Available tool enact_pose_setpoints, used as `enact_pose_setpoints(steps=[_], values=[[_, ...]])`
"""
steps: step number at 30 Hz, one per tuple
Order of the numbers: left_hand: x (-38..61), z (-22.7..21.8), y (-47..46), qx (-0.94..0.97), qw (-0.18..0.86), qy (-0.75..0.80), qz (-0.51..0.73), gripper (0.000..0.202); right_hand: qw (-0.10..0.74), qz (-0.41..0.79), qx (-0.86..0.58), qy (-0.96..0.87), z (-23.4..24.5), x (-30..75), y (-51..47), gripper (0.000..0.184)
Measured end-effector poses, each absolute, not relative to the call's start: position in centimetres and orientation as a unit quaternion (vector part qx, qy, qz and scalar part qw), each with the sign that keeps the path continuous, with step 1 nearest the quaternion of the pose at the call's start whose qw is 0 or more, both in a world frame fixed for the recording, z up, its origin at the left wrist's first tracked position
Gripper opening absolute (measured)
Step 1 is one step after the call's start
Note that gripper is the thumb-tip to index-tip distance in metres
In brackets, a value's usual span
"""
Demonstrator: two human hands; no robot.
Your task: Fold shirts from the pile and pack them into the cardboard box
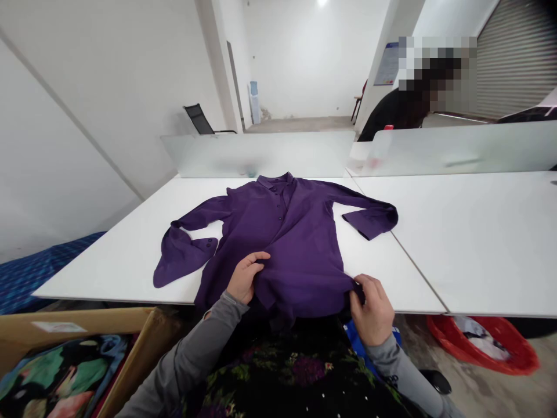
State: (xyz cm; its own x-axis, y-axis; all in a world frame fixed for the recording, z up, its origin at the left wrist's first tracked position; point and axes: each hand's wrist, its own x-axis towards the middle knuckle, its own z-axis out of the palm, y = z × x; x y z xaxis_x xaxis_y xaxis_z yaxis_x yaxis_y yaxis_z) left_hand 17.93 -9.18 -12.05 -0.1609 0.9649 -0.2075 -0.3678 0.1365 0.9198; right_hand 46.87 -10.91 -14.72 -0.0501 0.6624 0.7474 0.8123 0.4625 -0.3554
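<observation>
A purple button-up shirt point(287, 232) lies face up on the white table point(122, 255), collar at the far side, both sleeves folded in, hem hanging over the near edge. My left hand point(244, 277) is closed on a fold of fabric near the lower left of the shirt. My right hand point(373, 309) pinches the shirt's hem at its lower right corner, by the table edge.
A cardboard box point(87, 348) with colourful clothes stands at the lower left. A red basket point(483, 342) with items sits on the floor at the right. Frosted dividers point(261, 154) line the table's far side. Another person point(404, 104) sits behind them. A second white table point(478, 232) adjoins on the right.
</observation>
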Motion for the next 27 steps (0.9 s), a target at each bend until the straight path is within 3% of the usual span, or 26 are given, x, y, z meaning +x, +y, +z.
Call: enact_pose_setpoints(steps=[6,9,12,15,18,21,27], values=[[17.8,-12.4,-9.5,0.410,0.592,0.452,0.527,0.035,0.492,-0.145,-0.538,-0.669,-15.2,49.5,-13.3,0.019],[17.6,-11.9,-9.9,0.510,0.584,0.437,0.455,0.038,0.466,-0.162,-0.518,-0.699,-15.1,51.0,-14.3,0.014],[17.5,-11.2,-10.2,0.584,0.568,0.433,0.387,0.042,0.442,-0.057,-0.508,-0.737,-14.6,52.2,-14.7,0.002],[17.6,-10.8,-10.6,0.605,0.552,0.413,0.399,0.038,0.451,0.082,-0.489,-0.742,-14.6,52.8,-14.9,0.011],[17.8,-10.8,-11.0,0.619,0.517,0.411,0.426,0.032,0.458,0.111,-0.486,-0.736,-15.3,53.3,-15.0,0.010],[18.0,-10.5,-11.6,0.682,0.412,0.463,0.389,0.028,0.388,0.076,-0.471,-0.788,-15.6,54.1,-14.8,0.005],[18.6,-9.1,-14.4,0.784,0.254,0.555,0.114,0.041,0.182,0.126,-0.484,-0.846,-11.5,55.1,-14.0,0.007]])
